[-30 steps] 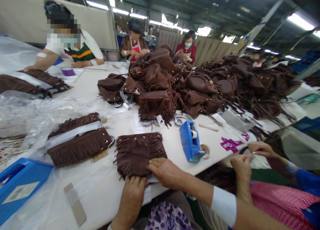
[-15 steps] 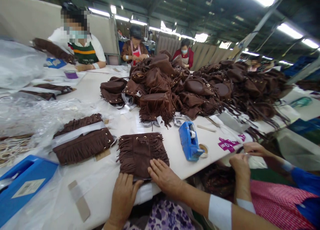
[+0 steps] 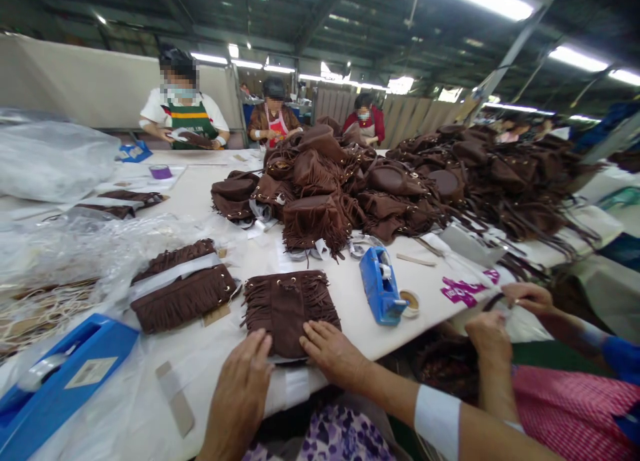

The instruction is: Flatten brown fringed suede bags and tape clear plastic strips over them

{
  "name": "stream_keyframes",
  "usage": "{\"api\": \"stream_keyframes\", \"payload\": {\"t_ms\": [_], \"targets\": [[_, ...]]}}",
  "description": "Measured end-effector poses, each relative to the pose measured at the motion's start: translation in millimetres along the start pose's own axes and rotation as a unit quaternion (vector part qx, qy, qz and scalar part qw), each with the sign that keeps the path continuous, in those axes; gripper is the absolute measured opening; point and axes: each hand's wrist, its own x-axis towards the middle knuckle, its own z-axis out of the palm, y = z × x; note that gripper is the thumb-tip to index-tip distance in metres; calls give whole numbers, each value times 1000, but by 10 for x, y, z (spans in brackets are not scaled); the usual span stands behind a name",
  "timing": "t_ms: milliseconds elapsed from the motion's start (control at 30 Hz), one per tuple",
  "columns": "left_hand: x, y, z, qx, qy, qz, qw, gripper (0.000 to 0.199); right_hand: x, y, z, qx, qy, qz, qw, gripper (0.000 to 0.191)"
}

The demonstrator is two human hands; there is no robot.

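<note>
A brown fringed bag (image 3: pixel 289 309) with gold eyelets lies flat on the table in front of me. My right hand (image 3: pixel 334 353) rests on its lower right part, fingers extended and flat. At the lower left corner is my left hand (image 3: pixel 245 381), fingers stretched out and touching the bag's edge. Neither hand grips anything. To the left, a second brown fringed bag (image 3: pixel 186 297) is folded with a white paper band (image 3: pixel 177 274) across it. A blue tape dispenser (image 3: pixel 383 287) stands right of the nearest bag, beside a tape roll (image 3: pixel 410 303).
A large heap of brown bags (image 3: pixel 320 174) covers the table's middle. Another blue dispenser (image 3: pixel 65 381) stands at lower left by clear plastic bags (image 3: pixel 100 237). A co-worker's hands (image 3: pixel 493 334) work close on the right; other people (image 3: pixel 187 117) sit across the table.
My left hand has shifted up along the bag's left corner, while the right stays flat on it. Across the table, a co-worker has drawn a brown item in front of the body.
</note>
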Motion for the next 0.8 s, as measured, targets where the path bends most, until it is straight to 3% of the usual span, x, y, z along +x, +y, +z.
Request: {"api": "stream_keyframes", "payload": {"t_ms": [67, 133, 267, 400, 600, 667, 800], "targets": [[124, 124, 151, 18, -58, 125, 990, 61, -6, 13, 15, -5, 8, -5, 1000, 43], [200, 141, 324, 44, -78, 178, 980, 60, -23, 32, 48, -7, 22, -9, 1000, 44], [191, -45, 564, 78, -39, 250, 964, 51, -104, 66, 159, -22, 67, -17, 997, 44], [97, -181, 648, 88, -9, 277, 957, 48, -203, 60, 206, -55, 94, -42, 993, 50], [43, -185, 733, 64, 2, 275, 959, 43, -241, 54, 211, -81, 121, -44, 988, 50], [97, -209, 742, 50, 23, 284, 957, 40, -244, 58, 288, -90, 137, -40, 986, 49], [424, -227, 722, -3, 44, 311, 949, 32, -223, 50, 562, -111, 239, -13, 965, 46]]}}
